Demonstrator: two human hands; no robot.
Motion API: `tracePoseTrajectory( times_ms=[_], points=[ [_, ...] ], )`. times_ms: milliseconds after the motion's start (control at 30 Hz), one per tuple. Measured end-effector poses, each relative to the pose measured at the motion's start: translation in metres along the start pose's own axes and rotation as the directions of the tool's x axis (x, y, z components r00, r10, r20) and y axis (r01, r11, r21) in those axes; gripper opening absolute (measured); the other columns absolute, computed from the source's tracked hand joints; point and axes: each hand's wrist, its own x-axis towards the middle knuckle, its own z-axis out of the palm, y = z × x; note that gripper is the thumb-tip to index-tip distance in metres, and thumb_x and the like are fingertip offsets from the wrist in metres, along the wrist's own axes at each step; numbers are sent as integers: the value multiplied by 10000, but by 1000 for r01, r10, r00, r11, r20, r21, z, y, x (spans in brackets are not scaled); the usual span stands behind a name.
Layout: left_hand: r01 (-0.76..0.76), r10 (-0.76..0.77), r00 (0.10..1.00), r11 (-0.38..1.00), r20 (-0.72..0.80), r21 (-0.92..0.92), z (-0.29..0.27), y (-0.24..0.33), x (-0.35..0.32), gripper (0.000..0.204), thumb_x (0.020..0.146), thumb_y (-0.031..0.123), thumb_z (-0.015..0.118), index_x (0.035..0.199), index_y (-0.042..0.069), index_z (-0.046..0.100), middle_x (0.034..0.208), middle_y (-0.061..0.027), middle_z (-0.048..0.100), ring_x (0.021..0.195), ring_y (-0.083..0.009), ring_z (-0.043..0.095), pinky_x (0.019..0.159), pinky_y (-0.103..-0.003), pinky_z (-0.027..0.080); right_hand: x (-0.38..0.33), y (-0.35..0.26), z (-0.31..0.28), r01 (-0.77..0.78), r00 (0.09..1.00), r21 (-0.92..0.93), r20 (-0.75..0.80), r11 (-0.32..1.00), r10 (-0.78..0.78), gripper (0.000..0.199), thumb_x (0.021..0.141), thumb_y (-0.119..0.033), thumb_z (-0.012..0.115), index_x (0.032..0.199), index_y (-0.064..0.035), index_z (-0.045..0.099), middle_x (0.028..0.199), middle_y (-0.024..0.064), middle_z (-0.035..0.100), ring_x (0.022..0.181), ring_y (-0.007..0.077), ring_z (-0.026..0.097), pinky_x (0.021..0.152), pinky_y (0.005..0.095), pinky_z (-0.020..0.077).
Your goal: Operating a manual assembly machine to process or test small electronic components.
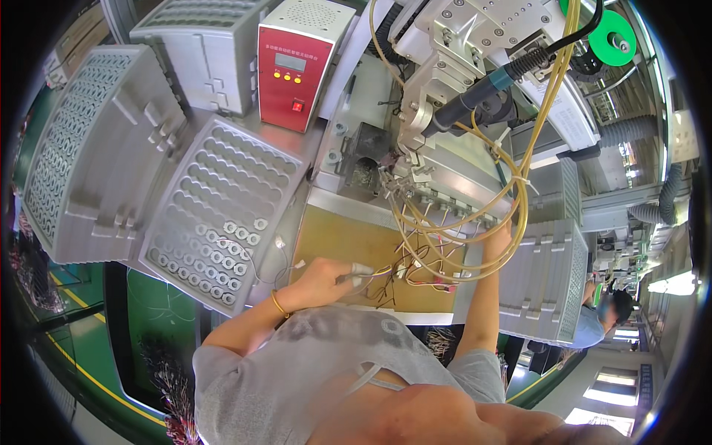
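Note:
My left hand (326,278), with a thin gold bracelet at the wrist and white finger cots, is pinched on the end of a thin wire over the brown work mat (345,237). A tangle of thin red, black and white wires (415,267) lies on the mat just right of it. My right hand (499,237) reaches up to the row of small fixtures (445,208) at the front of the grey machine, among loops of yellow tubing (519,185). Its fingers are hidden behind the tubing.
A grey tray (222,222) holding several small metal rings lies left of the mat, with more grey trays (96,148) behind it. A red control box (293,67) stands at the back. Another grey tray (545,282) sits at right, with a person (604,315) beyond it.

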Motion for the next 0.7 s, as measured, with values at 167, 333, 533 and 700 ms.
tracePoseTrajectory(
  times_ms=[167, 333, 533, 700],
  points=[
    [-88, 85, 995, 994, 43, 64, 0, 12, 5, 250, 771, 75, 573, 1015, 48, 618, 753, -122, 633, 590, -201, 585, 577, -290, 457, 8, -2, -5, -6, 1000, 21, 21, 1000, 6, 315, 661, -54, 585, 974, -52, 541, 917, 132, 556, 722, 362, 580, 559, 440, 469],
    [-113, 109, 992, 992, 62, 54, 3, 17, -1, 245, 779, 70, 565, 1018, 46, 615, 746, -122, 628, 614, -215, 586, 593, -297, 456, 7, 44, 4, -122, 989, 76, 89, 990, 115, 231, 715, -24, 512, 939, -57, 558, 885, 134, 588, 711, 346, 581, 596, 399, 470],
    [-126, 124, 991, 991, 41, 34, 5, 10, -14, 245, 773, 25, 559, 1012, 37, 612, 803, -120, 634, 695, -232, 607, 635, -307, 465, -18, -61, -107, -180, 962, 679, -30, 712, 272, 261, 775, -58, 502, 1026, -57, 574, 822, 92, 619, 689, 168, 571, 652, 290, 445],
    [-179, 176, 982, 983, 76, 36, 3, 16, -10, 239, 753, -4, 559, 982, 33, 618, 825, -114, 633, 714, -242, 605, 652, -317, 466, -80, -136, -156, -235, 874, 694, 457, 681, -165, 252, 742, -80, 566, 986, -23, 596, 790, 89, 603, 687, 151, 557, 614, 206, 411]
  ],
)
